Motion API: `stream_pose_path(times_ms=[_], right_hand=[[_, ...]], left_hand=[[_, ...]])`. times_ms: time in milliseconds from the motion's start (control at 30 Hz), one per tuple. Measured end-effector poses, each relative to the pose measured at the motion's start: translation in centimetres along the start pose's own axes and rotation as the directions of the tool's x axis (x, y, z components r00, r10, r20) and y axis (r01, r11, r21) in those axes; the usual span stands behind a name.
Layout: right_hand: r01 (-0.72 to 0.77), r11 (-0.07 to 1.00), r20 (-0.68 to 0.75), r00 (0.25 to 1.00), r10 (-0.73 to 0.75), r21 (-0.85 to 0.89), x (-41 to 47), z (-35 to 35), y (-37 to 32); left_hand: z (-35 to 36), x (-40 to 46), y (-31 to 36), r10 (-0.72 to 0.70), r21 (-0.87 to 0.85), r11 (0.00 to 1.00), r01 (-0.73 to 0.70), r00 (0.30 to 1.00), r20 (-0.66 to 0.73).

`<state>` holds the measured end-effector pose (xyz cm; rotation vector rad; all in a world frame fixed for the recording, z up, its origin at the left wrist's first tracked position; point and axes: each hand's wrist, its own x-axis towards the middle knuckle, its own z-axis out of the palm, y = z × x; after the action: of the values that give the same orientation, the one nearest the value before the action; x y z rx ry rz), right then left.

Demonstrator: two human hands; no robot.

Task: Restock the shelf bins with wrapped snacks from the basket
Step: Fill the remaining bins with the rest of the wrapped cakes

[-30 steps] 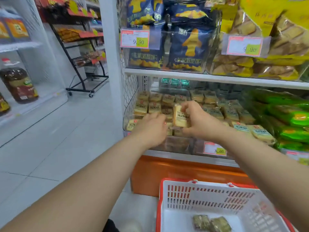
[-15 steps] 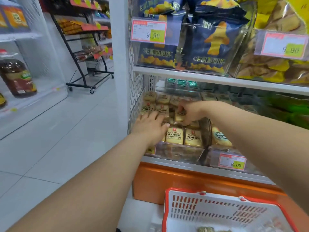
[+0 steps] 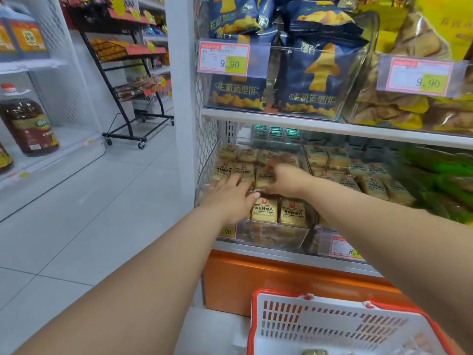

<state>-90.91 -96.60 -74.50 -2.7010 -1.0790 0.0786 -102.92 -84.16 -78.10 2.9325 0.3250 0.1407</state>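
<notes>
So nearest, the white basket (image 3: 332,326) sits at 5 o'clock. Further in, left hand (image 3: 230,196) lies flat, fingers together, on the yellow snack packs (image 3: 265,210) in the bin; right hand (image 3: 284,181) pinches one pack (image 3: 263,178) at 12.

Shelf (image 3: 332,128): clear bins (image 3: 276,237), prob. full.

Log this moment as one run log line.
stage: placing | left hand: flat on packs | right hand: gripping snack pack | bin: nearly full

Shop: price tags (image 3: 223,57), stocked shelves (image 3: 332,126)
</notes>
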Motion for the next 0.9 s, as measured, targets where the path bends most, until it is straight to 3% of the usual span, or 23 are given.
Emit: stream_pose_path(times_ms=[367, 500, 700, 800, 900], right_hand=[[-0.089, 0.996, -0.039, 0.995, 0.089, 0.000, -1.4, 0.2, -1.1], [-0.095, 0.989, -0.121, 0.987, 0.109, 0.114, -4.2, -0.7, -0.8], [0.036, 0.929, -0.320, 0.943, 0.090, 0.367, -14.2, 1.1, 0.3], [-0.023, 0.859, -0.247, 0.953, 0.173, 0.512, -20.2, 4.7, 2.1], [-0.195, 0.799, -0.063, 0.958, 0.279, 0.569, -25.4, 9.8, 4.9]], left_hand=[[-0.6, -1.6, 0.5, 0.000, 0.020, 1.000, -0.001, 1.000, 0.026], [-1.3, -3.3, 1.6, 0.014, 0.000, 1.000, -0.014, 1.000, -0.019], [0.2, -8.0, 6.2, 0.093, -0.117, 0.986, -0.116, 0.978, -0.187], [4.4, -11.5, 9.4, 0.131, -0.163, 0.975, -0.152, 0.983, -0.128], [10.2, -15.1, 12.1, 0.136, -0.213, 0.969, -0.121, 0.989, 0.056]])
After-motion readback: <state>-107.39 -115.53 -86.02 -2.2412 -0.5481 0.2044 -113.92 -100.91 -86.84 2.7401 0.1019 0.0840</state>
